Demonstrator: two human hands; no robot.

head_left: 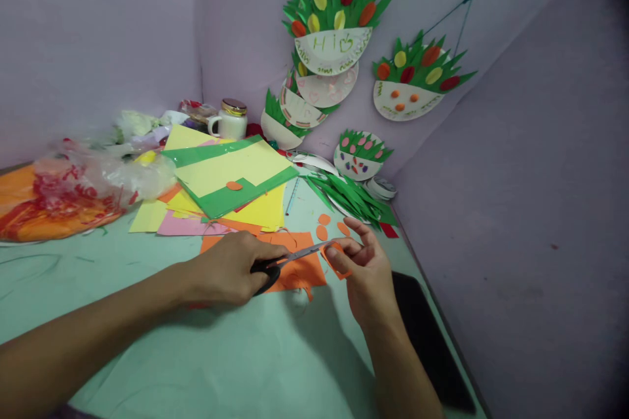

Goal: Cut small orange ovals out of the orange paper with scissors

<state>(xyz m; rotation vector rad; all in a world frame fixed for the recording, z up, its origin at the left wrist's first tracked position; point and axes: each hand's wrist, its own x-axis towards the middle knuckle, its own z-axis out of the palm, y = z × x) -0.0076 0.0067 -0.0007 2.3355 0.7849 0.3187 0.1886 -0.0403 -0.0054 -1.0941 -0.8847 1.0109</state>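
Observation:
My left hand is closed round the black handles of a pair of scissors, whose blades point right. My right hand pinches a small orange paper piece that sits at the blade tips. Beneath both lies an orange paper sheet with cut edges. Three small orange ovals lie on the pale green table just beyond my right hand.
A stack of green, yellow and pink sheets lies further back, with green paper leaves to its right. A plastic bag is at the left, a white mug behind. Paper-plate flower crafts hang on the wall. A dark phone lies at the right.

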